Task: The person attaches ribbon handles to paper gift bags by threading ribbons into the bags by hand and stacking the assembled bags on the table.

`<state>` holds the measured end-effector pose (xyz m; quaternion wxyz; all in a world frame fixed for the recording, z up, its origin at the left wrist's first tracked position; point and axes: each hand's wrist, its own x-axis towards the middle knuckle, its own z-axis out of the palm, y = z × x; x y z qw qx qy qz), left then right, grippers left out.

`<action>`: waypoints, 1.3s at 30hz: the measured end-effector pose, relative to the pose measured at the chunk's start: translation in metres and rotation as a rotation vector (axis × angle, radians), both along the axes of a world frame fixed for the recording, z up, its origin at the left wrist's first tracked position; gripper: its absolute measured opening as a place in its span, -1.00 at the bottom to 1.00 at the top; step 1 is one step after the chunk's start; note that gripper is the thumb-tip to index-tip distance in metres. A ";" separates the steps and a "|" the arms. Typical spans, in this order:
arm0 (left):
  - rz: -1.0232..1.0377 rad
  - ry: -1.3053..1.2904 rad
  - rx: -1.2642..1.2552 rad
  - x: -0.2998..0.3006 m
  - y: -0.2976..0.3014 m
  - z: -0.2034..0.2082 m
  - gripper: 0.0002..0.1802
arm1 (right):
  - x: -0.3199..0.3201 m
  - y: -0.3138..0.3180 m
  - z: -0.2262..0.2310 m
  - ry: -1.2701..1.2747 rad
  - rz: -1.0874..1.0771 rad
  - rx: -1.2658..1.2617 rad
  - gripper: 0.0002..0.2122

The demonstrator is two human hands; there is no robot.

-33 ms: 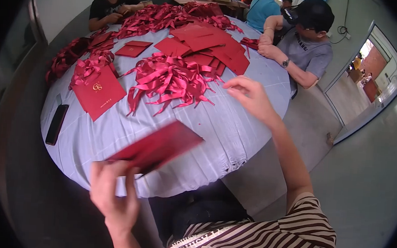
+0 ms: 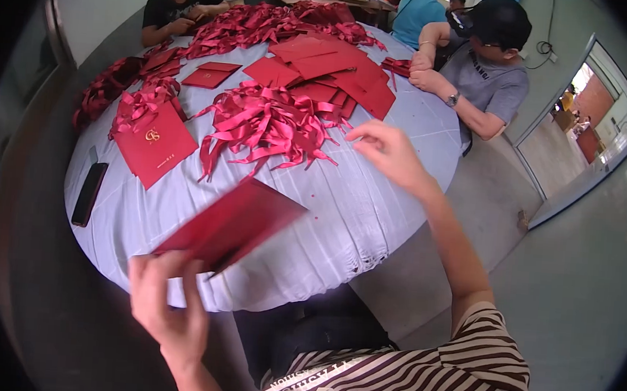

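Observation:
My left hand (image 2: 168, 305) grips a dark red paper bag (image 2: 235, 223) by its near left end, holding it tilted above the table's front edge. The bag is slightly blurred. Beyond it lies a loose heap of shiny pink-red ribbons (image 2: 271, 123). At the right side of that heap, my right hand (image 2: 389, 153) hovers with fingers bent and thumb apart, its fingertips close to a ribbon end. I see nothing held in it. Left of the heap, a flat red bag with a gold emblem (image 2: 153, 151) lies under more ribbons (image 2: 145, 104).
A pale cloth covers the round table (image 2: 339, 248). A stack of flat red bags (image 2: 322, 72) lies behind the ribbons, with a larger ribbon pile (image 2: 245, 34) farther back. A black phone (image 2: 89, 194) rests at the left edge. People (image 2: 489, 77) work around the far side.
My left hand and the red bag have shifted a little left. My right hand has edged left toward the ribbon heap.

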<state>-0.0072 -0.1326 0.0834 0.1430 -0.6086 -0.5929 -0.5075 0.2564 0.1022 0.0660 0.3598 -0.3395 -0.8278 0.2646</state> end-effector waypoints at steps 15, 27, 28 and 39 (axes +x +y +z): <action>0.037 0.130 -0.269 0.037 0.063 0.008 -0.83 | 0.002 0.024 -0.034 -0.129 -0.112 0.022 -0.91; -0.028 0.014 -0.285 0.027 0.074 0.006 -0.80 | 0.053 0.018 0.055 0.419 0.006 -0.120 -0.90; -0.064 -0.013 -0.293 0.025 0.075 0.007 -0.79 | 0.053 0.015 0.061 0.576 0.053 -0.126 -0.89; -0.221 -0.053 -0.358 -0.002 0.085 0.010 -0.74 | -0.027 -0.030 0.032 0.559 0.601 -0.502 -0.90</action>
